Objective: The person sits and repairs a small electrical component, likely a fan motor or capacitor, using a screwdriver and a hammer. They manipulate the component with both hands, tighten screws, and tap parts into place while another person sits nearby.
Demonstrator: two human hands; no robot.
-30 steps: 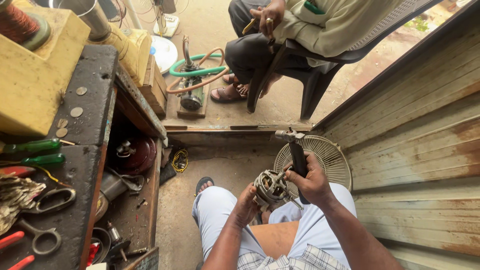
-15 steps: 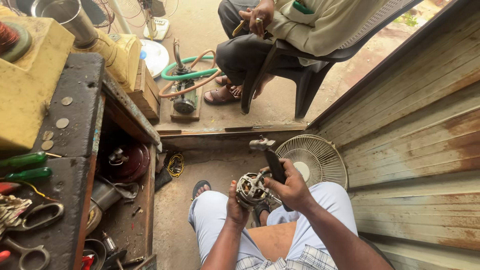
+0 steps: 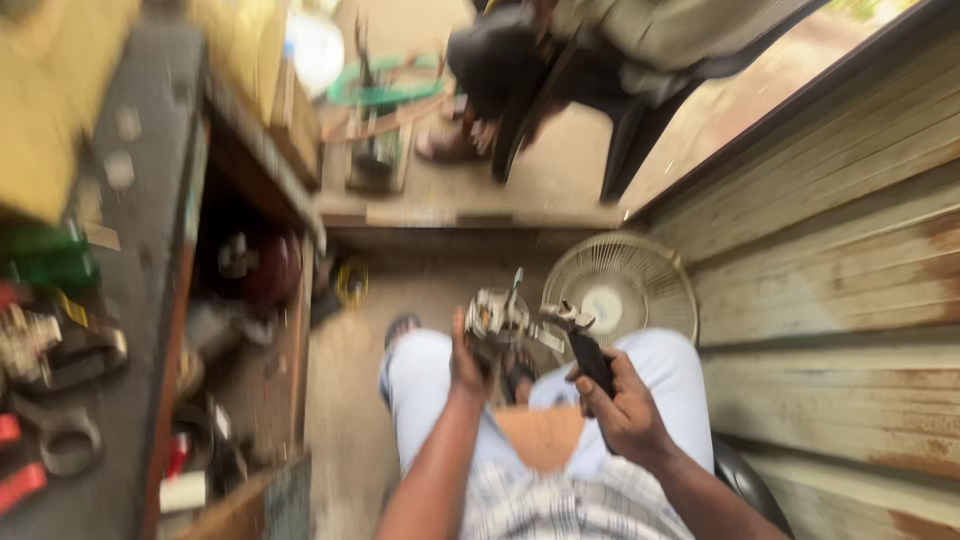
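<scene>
The picture is motion-blurred. Over the person's lap, the left hand (image 3: 468,362) grips a small metal motor (image 3: 497,320) from below, fingers clenched around it. The right hand (image 3: 622,408) grasps the dark handle of a tool (image 3: 585,350) whose metal head touches the motor's right side. A round fan grille (image 3: 622,288) lies on the floor just beyond the knees. Green-handled tools (image 3: 48,262) lie on the bench (image 3: 130,250) at its left edge.
</scene>
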